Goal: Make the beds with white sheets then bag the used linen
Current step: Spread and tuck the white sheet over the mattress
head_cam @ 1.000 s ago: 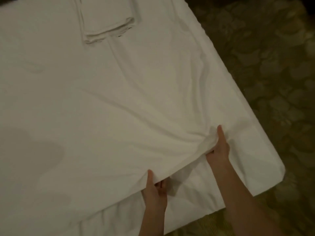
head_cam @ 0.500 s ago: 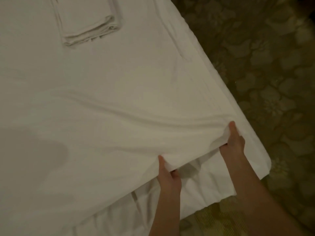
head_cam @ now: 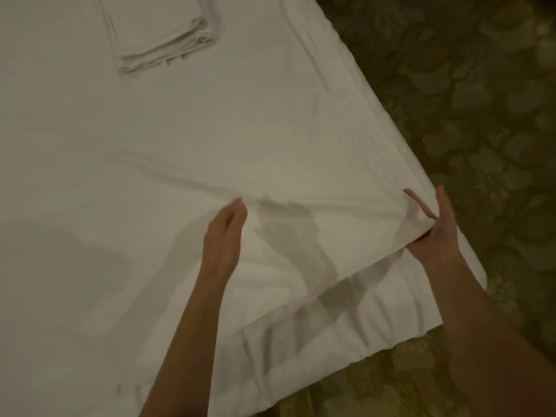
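So the white sheet [head_cam: 270, 145] is spread over the bed [head_cam: 331, 332], covering most of the top, with its near edge lying a bit short of the foot so a strip of the layer underneath shows along the bottom. Half a second ago both hands were pinching that edge and lifting it up off the bed — now only one is.

The left hand [head_cam: 224, 236] has let go. It's lying flat on the sheet with the fingers straight and together, pointing away from the person, pressing on the fabric just below a long crease that runs across the bed. Not gripping anything.

The right hand [head_cam: 433, 233] has moved out toward the right corner of the bed and still has hold of the sheet's edge: the thumb is on top of the fabric, the fingers are tucked under it, and the cloth bunches a little between them. The lifted tent of fabric from before has mostly dropped, so the edge lies lower and flatter between the two hands.

Up at the top of the view a folded stack of white linen [head_cam: 162, 34] sits on the sheet, well apart from both hands — same spot on the bed as earlier. A dark patterned carpet [head_cam: 466, 115] runs along the right side and past the foot.
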`<move>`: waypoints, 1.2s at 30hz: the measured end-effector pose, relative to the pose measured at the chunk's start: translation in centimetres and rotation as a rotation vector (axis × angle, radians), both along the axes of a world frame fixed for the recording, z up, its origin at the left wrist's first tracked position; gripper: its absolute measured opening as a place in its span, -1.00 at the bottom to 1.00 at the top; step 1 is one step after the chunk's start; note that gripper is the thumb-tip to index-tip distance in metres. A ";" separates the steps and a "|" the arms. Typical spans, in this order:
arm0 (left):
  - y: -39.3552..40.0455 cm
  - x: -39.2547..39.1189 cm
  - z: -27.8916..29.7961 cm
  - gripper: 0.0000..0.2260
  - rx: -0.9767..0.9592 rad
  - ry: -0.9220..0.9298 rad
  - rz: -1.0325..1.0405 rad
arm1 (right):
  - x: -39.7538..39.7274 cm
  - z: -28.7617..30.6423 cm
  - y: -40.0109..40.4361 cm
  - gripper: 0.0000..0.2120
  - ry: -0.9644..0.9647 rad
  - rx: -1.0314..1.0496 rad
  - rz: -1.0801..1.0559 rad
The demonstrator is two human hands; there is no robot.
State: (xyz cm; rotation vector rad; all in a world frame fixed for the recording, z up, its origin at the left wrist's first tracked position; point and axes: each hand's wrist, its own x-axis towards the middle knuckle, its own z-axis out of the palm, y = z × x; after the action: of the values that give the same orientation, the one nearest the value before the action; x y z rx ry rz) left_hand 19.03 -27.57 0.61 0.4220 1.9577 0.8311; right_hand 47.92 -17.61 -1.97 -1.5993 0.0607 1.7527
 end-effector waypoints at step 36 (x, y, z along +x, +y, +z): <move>-11.3 -26.8 -5.4 -0.64 -0.067 -0.348 0.291 | -29.7 -1.1 -27.6 -0.62 -0.260 -0.164 0.559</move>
State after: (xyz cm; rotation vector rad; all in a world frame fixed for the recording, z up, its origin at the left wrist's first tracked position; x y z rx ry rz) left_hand -7.77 -38.89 -4.80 -0.0508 1.7338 0.9487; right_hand 18.19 -45.23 -3.04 -2.0961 -0.4142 1.9615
